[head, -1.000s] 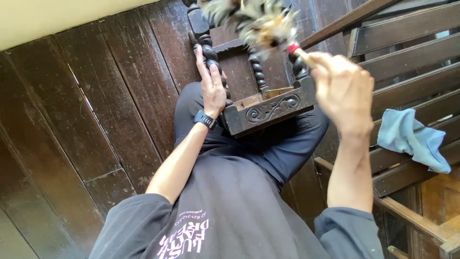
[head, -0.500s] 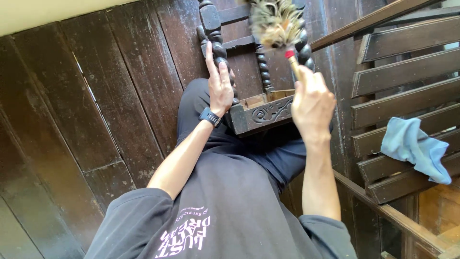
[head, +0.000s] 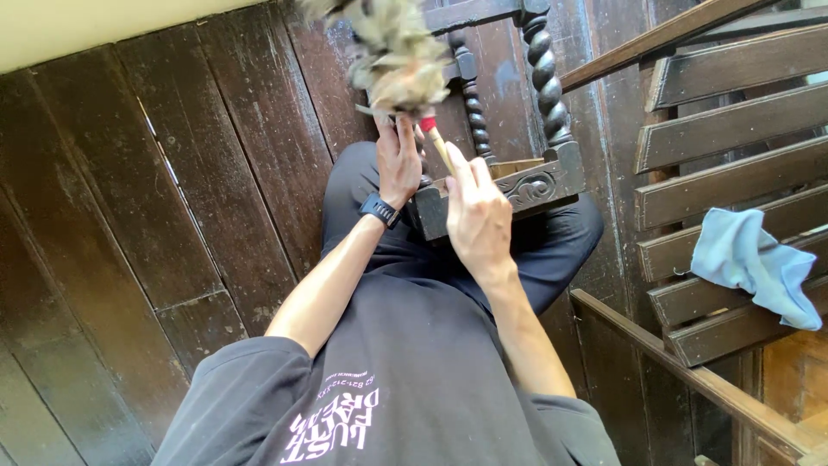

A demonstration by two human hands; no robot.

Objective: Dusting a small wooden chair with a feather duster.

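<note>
Overhead, feather duster [head: 392,56] rises from right hand's [head: 477,216] grip.

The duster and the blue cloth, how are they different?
The duster is fluffy, grey-brown feathers on a thin stick; the cloth is smooth, flat fabric, light blue. The right hand holds the duster up against the carved chair, which the left hand touches; the cloth lies crumpled on a slatted bench, with no hand on it. Both look soft.
</note>
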